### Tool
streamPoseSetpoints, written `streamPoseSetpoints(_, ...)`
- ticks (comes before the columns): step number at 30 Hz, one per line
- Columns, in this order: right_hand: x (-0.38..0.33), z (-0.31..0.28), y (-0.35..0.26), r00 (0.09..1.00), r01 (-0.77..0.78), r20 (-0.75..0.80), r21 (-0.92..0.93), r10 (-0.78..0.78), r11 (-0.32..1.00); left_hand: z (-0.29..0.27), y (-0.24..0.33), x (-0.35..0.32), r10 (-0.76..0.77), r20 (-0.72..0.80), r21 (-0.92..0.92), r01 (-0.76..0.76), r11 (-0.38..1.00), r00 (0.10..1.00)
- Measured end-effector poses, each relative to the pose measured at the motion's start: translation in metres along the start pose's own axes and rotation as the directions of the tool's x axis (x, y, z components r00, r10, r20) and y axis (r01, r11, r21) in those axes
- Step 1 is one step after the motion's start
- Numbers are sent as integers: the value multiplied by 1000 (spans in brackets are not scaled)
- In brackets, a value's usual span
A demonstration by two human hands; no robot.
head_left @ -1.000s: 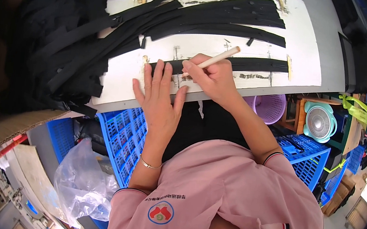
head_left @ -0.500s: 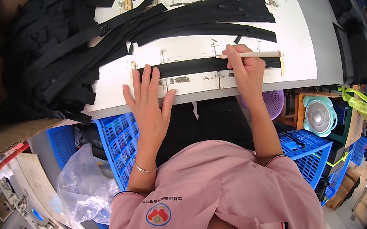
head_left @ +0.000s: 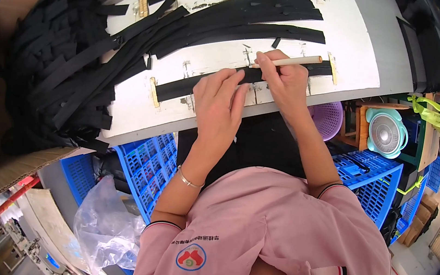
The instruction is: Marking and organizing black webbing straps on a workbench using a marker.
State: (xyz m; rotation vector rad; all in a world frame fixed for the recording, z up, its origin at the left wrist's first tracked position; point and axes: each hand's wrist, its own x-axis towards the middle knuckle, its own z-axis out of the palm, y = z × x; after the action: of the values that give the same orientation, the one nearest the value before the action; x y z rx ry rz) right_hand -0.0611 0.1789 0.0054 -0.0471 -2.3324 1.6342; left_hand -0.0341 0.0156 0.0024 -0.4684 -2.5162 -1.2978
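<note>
A black fabric strip (head_left: 178, 87) lies along the front of a white marked board (head_left: 123, 117), with a tan tape mark near each end. My left hand (head_left: 217, 104) rests on the strip's middle, palm down, fingers extended and thumb apart. Just to its right, my right hand (head_left: 289, 88) grips a white pencil (head_left: 307, 61) in a writing hold. The pencil slants, its tip at the strip's upper edge near a dark line on the board. More black strips (head_left: 234, 18) lie behind, some with small black scraps on them.
A cardboard box (head_left: 4, 169) heaped with black strips (head_left: 58, 46) stands at the left. Below the table are blue plastic crates (head_left: 145, 164) and a clear plastic bag (head_left: 105, 222). To the right sit a purple basket (head_left: 328, 118) and a turquoise fan (head_left: 387, 133).
My left hand has slid right along the strip, from its left end to its middle, close to my right hand. The right hand keeps the pencil at almost the same spot.
</note>
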Motion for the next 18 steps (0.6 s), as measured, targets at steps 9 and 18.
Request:
streamPoseSetpoints(9, -4, -10, 6, 997, 20, 77, 71, -26, 997, 11, 0, 8, 9, -66, 103, -2, 995, 998)
streamPoseSetpoints(18, -2, -14, 8, 978, 29, 205, -12, -26, 1000, 12, -2, 8, 25, -75, 120, -16, 993, 997)
